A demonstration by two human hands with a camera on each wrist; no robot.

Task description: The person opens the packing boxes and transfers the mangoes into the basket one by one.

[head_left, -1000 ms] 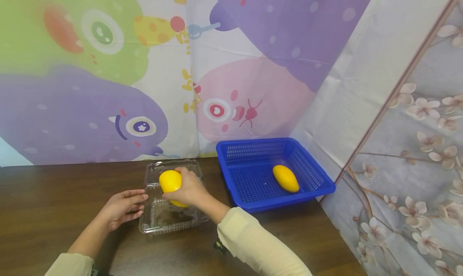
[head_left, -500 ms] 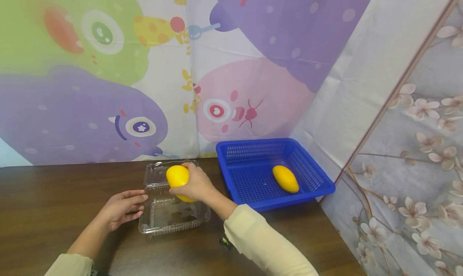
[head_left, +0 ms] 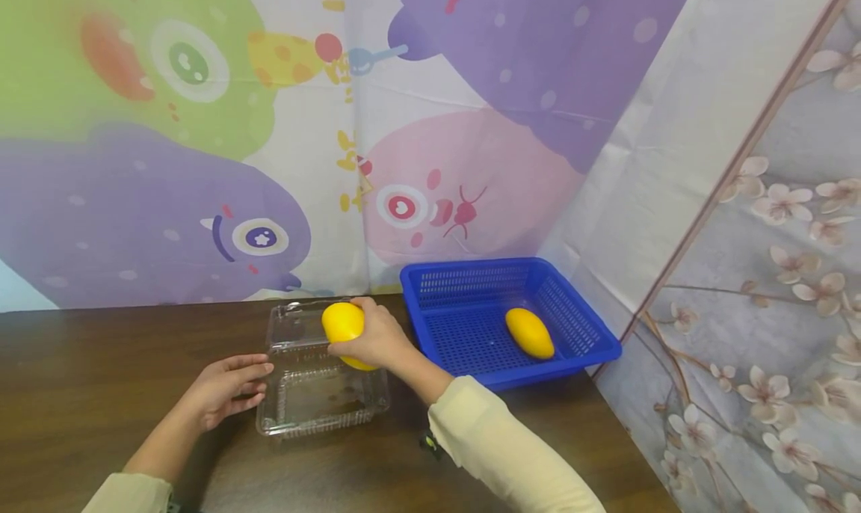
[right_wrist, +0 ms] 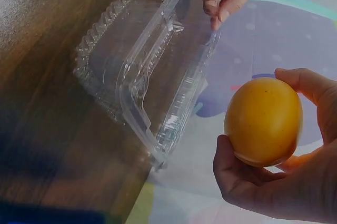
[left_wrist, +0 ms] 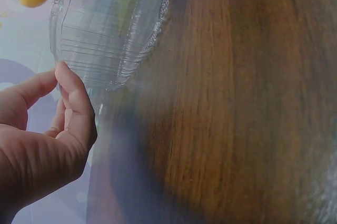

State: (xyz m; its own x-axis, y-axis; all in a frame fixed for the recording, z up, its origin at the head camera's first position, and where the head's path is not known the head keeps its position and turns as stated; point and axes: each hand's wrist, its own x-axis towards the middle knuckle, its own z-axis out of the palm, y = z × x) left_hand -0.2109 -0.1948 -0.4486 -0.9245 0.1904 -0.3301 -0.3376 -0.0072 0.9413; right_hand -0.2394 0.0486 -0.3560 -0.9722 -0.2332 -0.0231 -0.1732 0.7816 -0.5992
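Observation:
A yellow mango (head_left: 343,323) is held in my right hand (head_left: 380,339), above the far half of a clear plastic clamshell container (head_left: 316,425). The right wrist view shows the thumb and fingers curled round the mango (right_wrist: 265,121), apart from the container (right_wrist: 139,84). My left hand (head_left: 222,392) stays at the container's left side. In the left wrist view, this hand's thumb and index finger (left_wrist: 77,92) pinch the container's rim. The container lies opened out on the table, and no fruit shows in it.
To the right stands a blue plastic basket (head_left: 464,333) with another mango (head_left: 530,333) lying in it. The brown wooden table (head_left: 87,393) ends at a cartoon-printed cloth (head_left: 323,251) behind. A flower-patterned panel (head_left: 760,348) borders the right side.
My right hand has lifted the mango and moved it rightward and away from me over the container. The left hand and the basket have stayed in place.

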